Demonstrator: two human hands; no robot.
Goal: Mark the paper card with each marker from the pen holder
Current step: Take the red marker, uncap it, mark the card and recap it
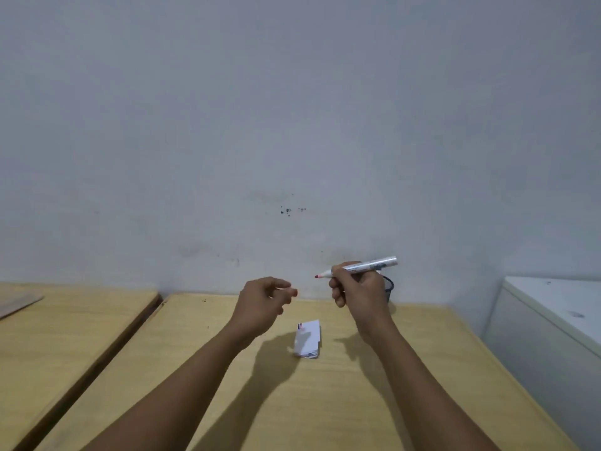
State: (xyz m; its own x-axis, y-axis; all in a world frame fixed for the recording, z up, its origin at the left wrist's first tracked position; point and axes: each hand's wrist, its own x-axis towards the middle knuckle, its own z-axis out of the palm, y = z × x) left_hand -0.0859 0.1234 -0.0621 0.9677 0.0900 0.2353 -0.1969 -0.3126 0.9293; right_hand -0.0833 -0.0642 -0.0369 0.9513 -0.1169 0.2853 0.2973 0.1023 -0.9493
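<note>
The right hand is closed around a white-barrelled marker, held level above the table with its bare red tip pointing toward nine o'clock. The left hand hovers at nine o'clock from that tip with fingers curled and pinched; something reddish shows at its fingertips, probably the cap, though it is too blurred to be sure. Below and between the hands, at six o'clock from the tip, the paper card lies flat on the wooden table, carrying short red and blue strokes near its top left corner. The dark pen holder stands at the far edge, mostly hidden behind the right hand. The likely slips: nothing pins the small card, so a stroke could push it across the smooth wood; the exposed tip could smear the left fingers if the hands close together; a loose cap could drop and roll. Printing on the marker barrel is visible but unreadable, as is the print along the card's near edge.
</note>
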